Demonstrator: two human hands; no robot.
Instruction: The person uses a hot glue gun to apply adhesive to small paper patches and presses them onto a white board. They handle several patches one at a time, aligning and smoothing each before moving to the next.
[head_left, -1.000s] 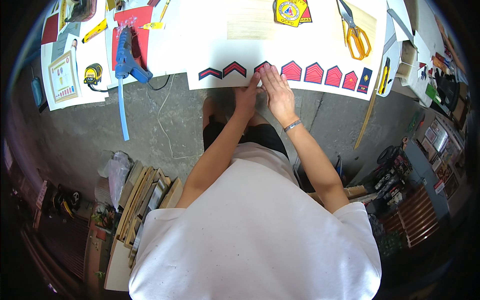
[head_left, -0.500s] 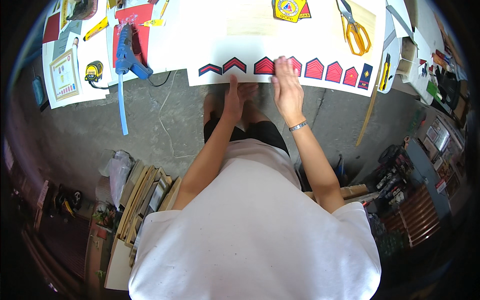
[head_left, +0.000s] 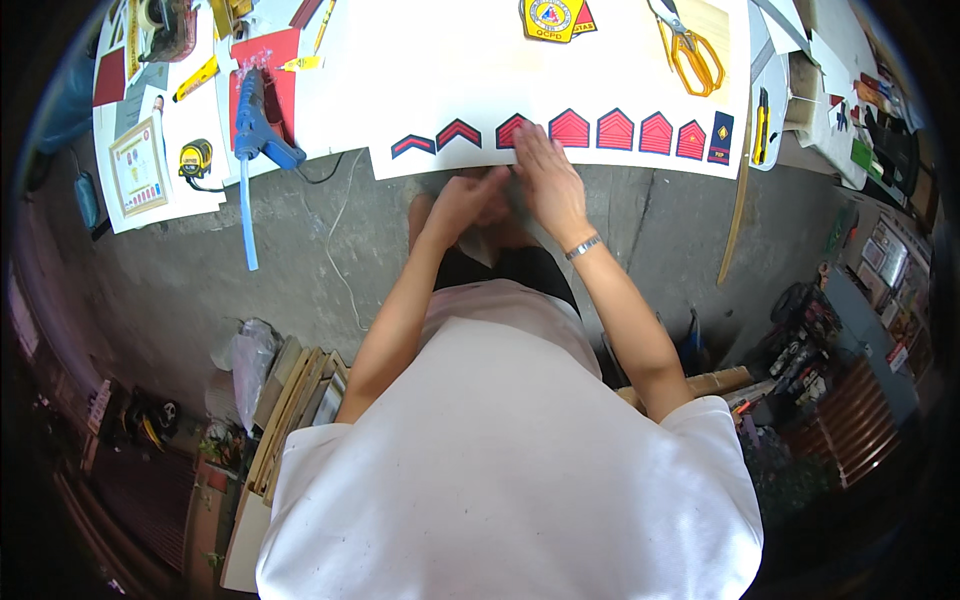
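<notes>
Fingers stretched out together, my right hand [head_left: 552, 190] lies over the near edge of a white sheet [head_left: 440, 80], its fingertips covering part of a red chevron patch [head_left: 511, 131] with dark edging. Just left of it, below the sheet's edge, my left hand [head_left: 468, 205] is held with the thumb toward the right hand; its fingers look extended but are blurred. Nothing shows in either hand. Two slimmer chevron patches [head_left: 459, 134] sit to the left. Several pointed red patches [head_left: 615, 131] and a dark blue rectangular patch [head_left: 721, 137] continue the row rightward.
Orange-handled scissors [head_left: 697, 65] and a yellow badge patch [head_left: 553, 18] lie farther back. On the left are a blue glue gun [head_left: 258, 130] with its glue stick hanging over the edge, a tape measure [head_left: 196, 158] and a framed certificate [head_left: 140, 168]. A yellow cutter [head_left: 762, 125] rests at right.
My right hand has slid left, off the fourth patch and toward the third. My left hand has turned its thumb inward and drawn slightly back from the sheet's edge. The view has shifted slightly.
</notes>
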